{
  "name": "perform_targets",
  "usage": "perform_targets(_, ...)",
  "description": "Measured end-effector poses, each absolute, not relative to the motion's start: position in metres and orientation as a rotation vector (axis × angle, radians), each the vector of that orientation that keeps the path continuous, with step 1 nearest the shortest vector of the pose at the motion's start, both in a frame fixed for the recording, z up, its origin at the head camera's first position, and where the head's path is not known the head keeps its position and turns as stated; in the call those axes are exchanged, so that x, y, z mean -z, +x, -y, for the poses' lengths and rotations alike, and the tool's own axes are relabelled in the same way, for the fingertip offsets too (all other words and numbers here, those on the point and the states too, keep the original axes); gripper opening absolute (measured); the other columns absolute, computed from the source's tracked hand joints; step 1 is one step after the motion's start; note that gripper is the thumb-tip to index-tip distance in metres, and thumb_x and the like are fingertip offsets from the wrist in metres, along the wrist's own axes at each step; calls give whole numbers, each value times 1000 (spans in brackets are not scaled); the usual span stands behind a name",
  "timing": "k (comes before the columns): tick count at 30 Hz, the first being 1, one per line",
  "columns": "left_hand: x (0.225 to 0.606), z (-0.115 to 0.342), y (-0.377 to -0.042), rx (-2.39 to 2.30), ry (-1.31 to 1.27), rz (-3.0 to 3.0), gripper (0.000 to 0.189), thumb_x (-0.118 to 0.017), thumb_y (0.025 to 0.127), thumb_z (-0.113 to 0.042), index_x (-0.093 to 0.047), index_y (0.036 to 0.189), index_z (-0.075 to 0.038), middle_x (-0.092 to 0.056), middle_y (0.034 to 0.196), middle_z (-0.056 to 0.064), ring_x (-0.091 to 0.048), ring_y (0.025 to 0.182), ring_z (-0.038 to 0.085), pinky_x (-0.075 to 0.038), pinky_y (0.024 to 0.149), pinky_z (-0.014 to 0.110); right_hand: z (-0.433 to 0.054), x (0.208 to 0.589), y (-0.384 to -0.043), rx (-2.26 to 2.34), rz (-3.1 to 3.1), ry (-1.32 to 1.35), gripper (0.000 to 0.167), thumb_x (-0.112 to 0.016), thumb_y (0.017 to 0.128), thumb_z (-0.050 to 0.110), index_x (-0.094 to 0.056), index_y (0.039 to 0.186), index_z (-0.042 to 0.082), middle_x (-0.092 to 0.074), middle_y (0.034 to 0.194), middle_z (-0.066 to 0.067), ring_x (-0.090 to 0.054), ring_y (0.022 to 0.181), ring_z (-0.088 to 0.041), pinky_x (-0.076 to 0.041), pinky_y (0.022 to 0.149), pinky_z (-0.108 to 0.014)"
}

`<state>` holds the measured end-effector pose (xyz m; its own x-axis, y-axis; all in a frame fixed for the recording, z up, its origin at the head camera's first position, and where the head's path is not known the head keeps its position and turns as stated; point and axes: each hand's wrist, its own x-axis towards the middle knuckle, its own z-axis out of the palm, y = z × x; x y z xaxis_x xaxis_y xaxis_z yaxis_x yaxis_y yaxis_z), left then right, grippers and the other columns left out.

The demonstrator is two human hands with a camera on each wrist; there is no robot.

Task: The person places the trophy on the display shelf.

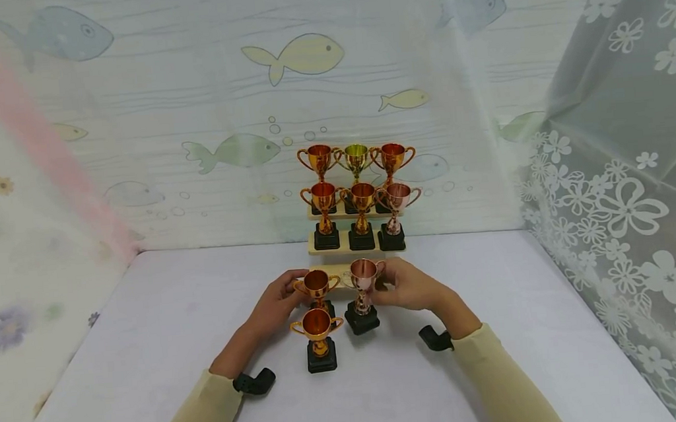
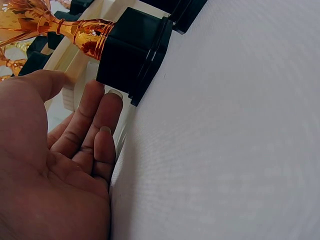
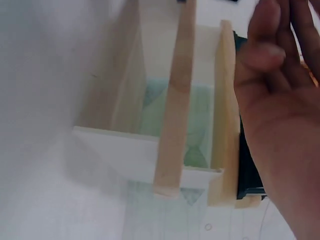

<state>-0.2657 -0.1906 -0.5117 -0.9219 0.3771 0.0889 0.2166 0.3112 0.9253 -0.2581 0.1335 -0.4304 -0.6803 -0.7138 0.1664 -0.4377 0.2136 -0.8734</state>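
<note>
In the head view my right hand (image 1: pixel 406 285) holds a rose-gold trophy cup (image 1: pixel 362 278) by its stem area, the cup tilted and its black base low over the table. My left hand (image 1: pixel 276 303) is beside an orange-gold trophy cup (image 1: pixel 316 284); in the left wrist view its loosely bent fingertips lie by the black base (image 2: pixel 131 50), and whether they touch it I cannot tell. Another orange-gold cup (image 1: pixel 316 325) stands upright nearer me. Behind them rises a stepped wooden stand (image 1: pixel 337 274). The right wrist view shows part of the right hand (image 3: pixel 280 95), with the held cup mostly out of frame.
Several trophy cups stand on the stand's two upper steps, among them a yellow-gold one (image 1: pixel 356 160) and a rose-gold one (image 1: pixel 397 200). The stand's open side (image 3: pixel 177 125) shows in the right wrist view. A white cloth covers the table (image 1: pixel 202 301), with a fish-patterned curtain (image 1: pixel 199 109) behind.
</note>
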Motion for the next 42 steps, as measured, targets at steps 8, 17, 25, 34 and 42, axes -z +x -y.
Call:
perform_targets(8,513,191,-268,-1678,565,-2415,44,-57,110,-15,-51,152,-4,-76,111,10,-73,102,24,-52,96,38,-131,425,-260,1637,-2460,-961,18,-77,93,3,-73,110,2,-70,100,-12,-57,79,-17,-48,71,-30)
perform_targets(17,513,192,-268,-1672,554,-2426,44,-57,109,-15,-52,152,-5,-77,108,10,-72,102,25,-51,90,35,-121,426,-267,1762,-2636,-876,23,-77,94,3,-70,116,1,-73,97,-10,-60,80,-19,-49,71,-34)
perform_targets(25,514,192,-268,-1680,545,-2419,44,-57,109,-14,-51,152,-4,-77,107,10,-73,101,27,-53,94,41,-98,420,-268,1832,-2630,-925,16,-80,92,3,-70,104,3,-70,90,-11,-54,72,-21,-41,64,-30)
perform_targets(34,513,191,-267,-1678,541,-2424,44,-56,109,-13,-52,151,-4,-76,108,9,-72,101,26,-53,92,40,-80,426,-278,1745,-2735,-848,13,-82,92,7,-74,102,6,-72,98,-8,-64,77,-18,-51,69,-28)
perform_targets(42,512,190,-267,-1673,525,-2434,43,-56,108,-13,-53,151,-7,-76,108,9,-73,99,23,-54,91,37,-71,426,-278,1767,-2704,-852,11,-82,91,5,-73,97,7,-72,98,-7,-72,80,-19,-57,71,-29)
